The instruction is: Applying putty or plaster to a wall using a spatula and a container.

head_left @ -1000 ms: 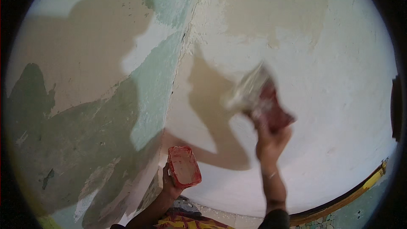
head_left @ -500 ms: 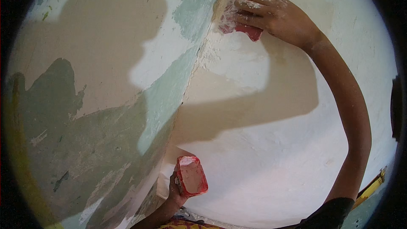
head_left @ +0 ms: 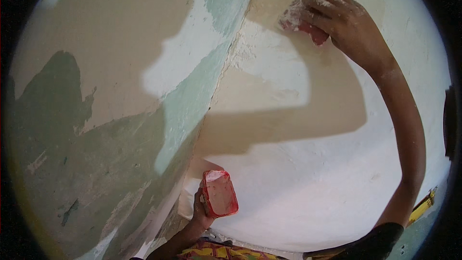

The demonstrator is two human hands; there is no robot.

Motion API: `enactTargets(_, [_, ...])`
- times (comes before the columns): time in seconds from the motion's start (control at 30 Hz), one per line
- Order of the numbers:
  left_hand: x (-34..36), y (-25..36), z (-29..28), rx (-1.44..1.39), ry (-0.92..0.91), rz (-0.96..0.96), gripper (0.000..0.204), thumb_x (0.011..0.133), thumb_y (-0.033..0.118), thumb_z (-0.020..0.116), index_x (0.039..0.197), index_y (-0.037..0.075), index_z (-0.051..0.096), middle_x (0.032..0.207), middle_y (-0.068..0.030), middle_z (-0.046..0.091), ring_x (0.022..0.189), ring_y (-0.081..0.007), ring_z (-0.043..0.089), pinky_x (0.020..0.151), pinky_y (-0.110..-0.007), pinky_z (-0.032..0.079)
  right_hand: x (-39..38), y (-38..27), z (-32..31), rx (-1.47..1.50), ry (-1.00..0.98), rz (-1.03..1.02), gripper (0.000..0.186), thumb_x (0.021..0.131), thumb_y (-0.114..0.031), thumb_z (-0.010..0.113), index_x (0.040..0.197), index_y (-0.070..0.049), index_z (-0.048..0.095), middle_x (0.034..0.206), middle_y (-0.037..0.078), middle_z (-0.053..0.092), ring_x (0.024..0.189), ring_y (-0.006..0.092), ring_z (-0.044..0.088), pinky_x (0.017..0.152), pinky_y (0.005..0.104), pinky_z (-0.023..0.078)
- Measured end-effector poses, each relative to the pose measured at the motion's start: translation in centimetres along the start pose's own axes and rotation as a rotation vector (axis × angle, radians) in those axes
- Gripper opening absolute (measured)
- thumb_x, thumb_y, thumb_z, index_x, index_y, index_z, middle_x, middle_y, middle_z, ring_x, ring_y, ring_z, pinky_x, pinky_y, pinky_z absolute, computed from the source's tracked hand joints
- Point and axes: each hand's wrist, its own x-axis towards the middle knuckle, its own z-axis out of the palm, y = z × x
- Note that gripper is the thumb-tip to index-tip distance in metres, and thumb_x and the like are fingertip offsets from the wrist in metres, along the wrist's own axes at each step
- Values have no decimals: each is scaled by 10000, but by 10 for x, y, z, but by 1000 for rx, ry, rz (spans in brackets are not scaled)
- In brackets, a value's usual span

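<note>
High on the right-hand wall, my right hand (head_left: pixel 345 19) grips a red spreader (head_left: pixel 318 35) smeared with white paste. My fingers are bent over its back, and part of it is hidden beneath them. Whether its edge touches the wall here I cannot tell. Low down, near the corner, my left hand (head_left: pixel 201 212) holds a small red rectangular tub (head_left: pixel 235 196) tilted toward me. Pale putty (head_left: pixel 220 195) coats the inside of the tub. White smears also cover my right fingers.
A cracked corner seam (head_left: pixel 219 83) runs between the white right wall (head_left: pixel 298 183) and the patchy green-and-white left wall (head_left: pixel 110 163). Rough putty (head_left: pixel 241 53) sits along the seam. A yellow object (head_left: pixel 422 208) lies at the lower right. My shadow falls across both walls.
My right hand has moved right with the spreader, away from the corner seam. The tub in my left hand has risen slightly. My shadow on the left wall has shifted upward.
</note>
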Motion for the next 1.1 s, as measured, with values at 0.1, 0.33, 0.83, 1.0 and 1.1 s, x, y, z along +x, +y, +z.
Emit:
enactTargets(0.1, [1, -5, 12, -71, -89, 12, 621, 1046, 543, 421, 1552, 184, 435, 1532, -75, 522, 1396, -285, 523, 1165, -548, 427, 3, 3, 5, -22, 220, 33, 394, 852, -167, 691, 1243, -182, 736, 1380, 8, 656, 1358, 228, 555, 1183, 373, 438])
enactTargets(0.33, [-1, -5, 9, 30, -80, 49, 616, 1060, 549, 402, 1545, 172, 439, 1509, -76, 542, 1380, -273, 540, 1160, -517, 445, 42, -23, 3, 39, 112, -112, 266, 919, -188, 676, 1171, -134, 742, 1316, 48, 678, 1320, 247, 582, 1186, 389, 418])
enactTargets(0.83, [-2, -7, -5, 2, -56, 38, 610, 1052, 582, 400, 1535, 211, 448, 1511, -47, 535, 1381, -268, 533, 1144, -531, 454, 29, -28, -47, -35, -41, 3, 286, 920, -184, 684, 1197, -139, 740, 1331, 51, 674, 1332, 250, 574, 1193, 400, 409])
enactTargets(1.0, [11, -11, -25, 60, 29, 86, 638, 981, 537, 550, 1497, 165, 501, 1460, -86, 583, 1349, -327, 550, 1138, -551, 446, 23, -37, 9, -203, 202, 61, 371, 808, -178, 759, 1173, -135, 714, 1345, -9, 639, 1372, 203, 517, 1120, 369, 454])
enactTargets(1.1, [1, -13, -21, 1, 37, 49, 648, 975, 543, 557, 1499, 166, 500, 1466, -96, 578, 1337, -331, 560, 1134, -550, 445, -8, -56, 2, -77, 105, 53, 340, 790, -274, 757, 1121, -196, 757, 1215, -12, 687, 1265, 205, 588, 1116, 370, 462])
